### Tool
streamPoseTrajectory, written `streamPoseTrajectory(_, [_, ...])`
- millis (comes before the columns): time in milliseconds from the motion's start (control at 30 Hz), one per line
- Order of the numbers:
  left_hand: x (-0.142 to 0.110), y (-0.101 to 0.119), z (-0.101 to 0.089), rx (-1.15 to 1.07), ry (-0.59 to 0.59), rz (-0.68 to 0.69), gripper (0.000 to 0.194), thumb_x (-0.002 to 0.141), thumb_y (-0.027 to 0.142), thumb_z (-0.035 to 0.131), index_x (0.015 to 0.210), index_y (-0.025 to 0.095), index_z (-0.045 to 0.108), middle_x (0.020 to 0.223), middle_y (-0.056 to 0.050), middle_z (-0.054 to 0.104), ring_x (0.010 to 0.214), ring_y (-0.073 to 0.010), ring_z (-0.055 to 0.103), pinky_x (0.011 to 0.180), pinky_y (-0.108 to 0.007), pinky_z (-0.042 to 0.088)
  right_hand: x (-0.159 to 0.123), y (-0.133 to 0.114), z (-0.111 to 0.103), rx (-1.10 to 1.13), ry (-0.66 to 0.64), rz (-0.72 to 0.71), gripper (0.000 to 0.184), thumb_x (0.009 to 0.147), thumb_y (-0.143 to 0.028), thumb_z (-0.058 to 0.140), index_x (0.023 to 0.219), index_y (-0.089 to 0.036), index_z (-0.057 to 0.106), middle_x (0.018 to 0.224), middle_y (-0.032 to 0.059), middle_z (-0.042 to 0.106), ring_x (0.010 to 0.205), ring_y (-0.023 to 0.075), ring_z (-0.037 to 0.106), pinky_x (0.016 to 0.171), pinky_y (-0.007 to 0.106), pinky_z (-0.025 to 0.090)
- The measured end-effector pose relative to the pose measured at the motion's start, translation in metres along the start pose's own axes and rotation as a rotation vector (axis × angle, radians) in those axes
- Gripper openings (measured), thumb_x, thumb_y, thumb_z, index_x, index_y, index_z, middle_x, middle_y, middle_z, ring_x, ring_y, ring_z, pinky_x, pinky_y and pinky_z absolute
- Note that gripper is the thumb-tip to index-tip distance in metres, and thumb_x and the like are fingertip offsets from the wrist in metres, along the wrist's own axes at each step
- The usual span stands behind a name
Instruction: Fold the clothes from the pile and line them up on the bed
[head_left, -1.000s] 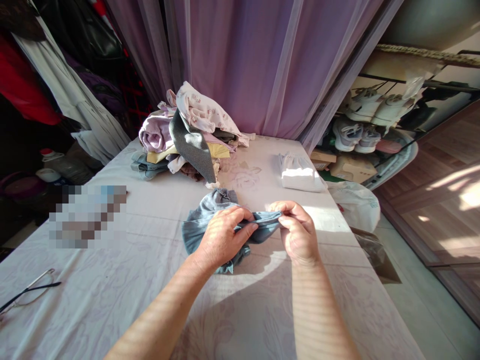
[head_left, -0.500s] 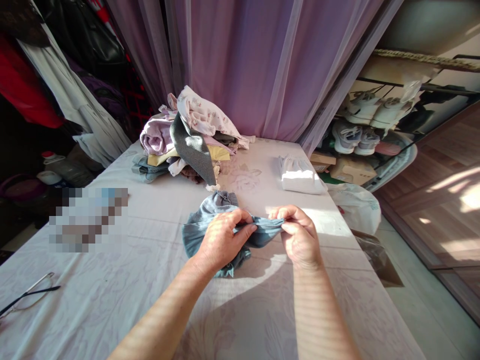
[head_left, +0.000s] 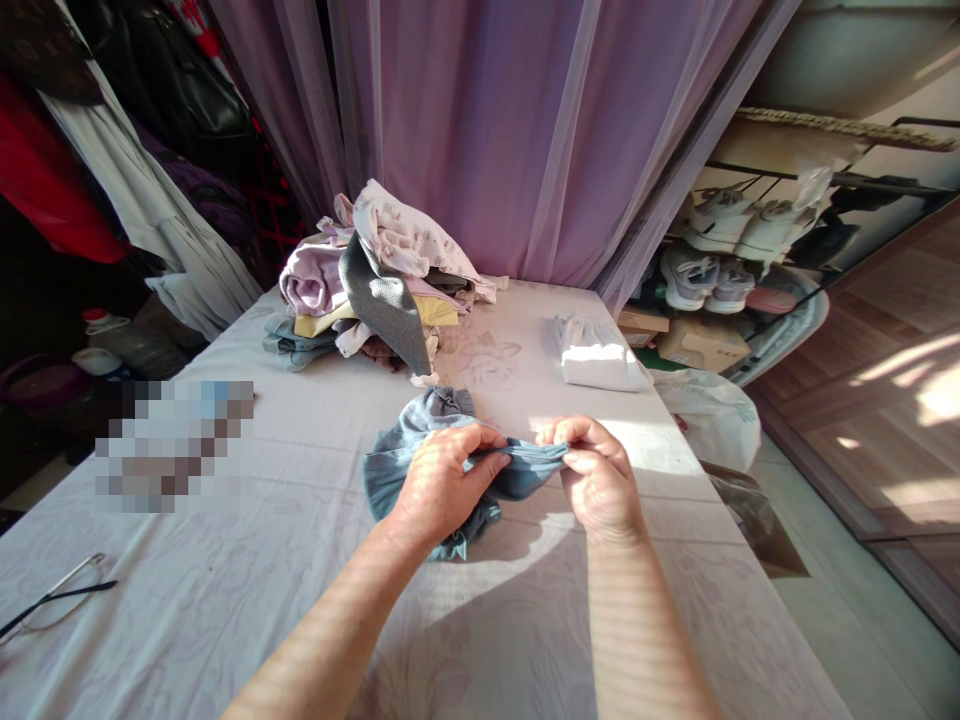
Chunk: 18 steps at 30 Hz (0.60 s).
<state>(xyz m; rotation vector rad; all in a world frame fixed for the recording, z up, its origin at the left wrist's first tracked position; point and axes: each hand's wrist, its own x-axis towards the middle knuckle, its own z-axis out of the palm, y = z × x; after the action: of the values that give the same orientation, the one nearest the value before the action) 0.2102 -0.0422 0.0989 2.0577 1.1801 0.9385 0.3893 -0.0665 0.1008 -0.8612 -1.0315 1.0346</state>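
1. Head view: the blue garment [head_left: 420,450] lies on the surface [head_left: 315,600], its long axis running left to right, narrow end pointing right.
2. Left hand [head_left: 454,480] and right hand [head_left: 596,475] pinch it closed-fingered.

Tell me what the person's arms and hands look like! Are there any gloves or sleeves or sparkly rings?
Both the left hand and the right hand are bare, with no gloves and no rings that I can see. No sleeves, watch or bracelets show on the left forearm or right forearm, just faint stripes of light and shadow.
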Motion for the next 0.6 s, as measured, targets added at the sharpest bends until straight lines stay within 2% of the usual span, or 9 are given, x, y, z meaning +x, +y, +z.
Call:
streamPoseTrajectory(133, [0.0004, -0.0024, -0.0002, 0.005, 0.011, 0.059, 0.004, 0.086, 0.022, 0.065, 0.087, 0.023, 0.068, 0.086, 0.000, 0.072, 0.083, -0.0167, 0.067, 0.081, -0.031, 0.052, -0.0003, -0.0003, -0.0007, -0.006, -0.020, 0.011, 0.008, 0.061, -0.019, 0.059, 0.068, -0.021, 0.063, 0.067, 0.0004, 0.064, 0.066, 0.0169, 0.058, 0.062, 0.030, 0.046])
streamPoseTrajectory(267, [-0.0004, -0.0081, 0.0006, 0.002, 0.052, 0.150, 0.004, 0.085, 0.018, 0.065, 0.088, 0.021, 0.067, 0.125, -0.008, 0.067, 0.113, -0.0226, 0.063, 0.098, -0.040, 0.049, -0.0014, 0.0009, -0.0027, -0.018, -0.046, 0.028, 0.009, 0.061, -0.019, 0.059, 0.068, -0.021, 0.064, 0.068, 0.0010, 0.065, 0.066, 0.0169, 0.059, 0.061, 0.029, 0.046])
streamPoseTrajectory(333, [-0.0007, -0.0096, 0.0008, 0.008, 0.034, 0.181, 0.006, 0.084, 0.016, 0.066, 0.088, 0.021, 0.066, 0.131, -0.008, 0.065, 0.123, -0.0251, 0.058, 0.104, -0.044, 0.045, -0.0020, 0.0016, -0.0036, -0.017, -0.062, 0.041, 0.009, 0.061, -0.019, 0.059, 0.068, -0.021, 0.064, 0.068, 0.0013, 0.065, 0.066, 0.0169, 0.059, 0.061, 0.029, 0.045])
streamPoseTrajectory(400, [-0.0007, -0.0091, 0.0006, -0.004, 0.005, 0.200, 0.008, 0.084, 0.015, 0.067, 0.088, 0.022, 0.064, 0.121, -0.005, 0.071, 0.121, -0.0243, 0.059, 0.104, -0.045, 0.044, -0.0023, 0.0018, -0.0037, -0.007, -0.080, 0.054, 0.009, 0.061, -0.018, 0.059, 0.069, -0.021, 0.064, 0.068, 0.0011, 0.064, 0.066, 0.0168, 0.059, 0.060, 0.028, 0.045])
streamPoseTrajectory(467, [-0.0003, -0.0071, -0.0001, -0.012, -0.020, 0.199, 0.009, 0.084, 0.015, 0.068, 0.086, 0.023, 0.064, 0.104, -0.002, 0.075, 0.108, -0.0215, 0.064, 0.101, -0.042, 0.045, -0.0021, 0.0018, -0.0034, -0.001, -0.093, 0.053, 0.009, 0.062, -0.017, 0.059, 0.068, -0.021, 0.063, 0.066, 0.0007, 0.063, 0.066, 0.0168, 0.058, 0.060, 0.028, 0.045])
streamPoseTrajectory(533, [0.0001, -0.0046, -0.0011, -0.002, -0.026, 0.176, 0.008, 0.084, 0.016, 0.069, 0.083, 0.023, 0.064, 0.089, 0.001, 0.074, 0.091, -0.0189, 0.066, 0.094, -0.040, 0.046, -0.0015, 0.0020, -0.0032, -0.001, -0.090, 0.036, 0.008, 0.062, -0.018, 0.058, 0.068, -0.021, 0.061, 0.066, 0.0008, 0.062, 0.065, 0.0171, 0.057, 0.061, 0.029, 0.045])
streamPoseTrajectory(600, [0.0002, -0.0026, -0.0018, 0.015, -0.006, 0.145, 0.007, 0.083, 0.019, 0.069, 0.081, 0.022, 0.064, 0.081, 0.001, 0.071, 0.084, -0.0181, 0.064, 0.088, -0.037, 0.047, -0.0007, 0.0029, -0.0034, -0.002, -0.058, 0.015, 0.007, 0.063, -0.019, 0.058, 0.070, -0.021, 0.061, 0.067, 0.0009, 0.062, 0.066, 0.0174, 0.057, 0.062, 0.030, 0.045])
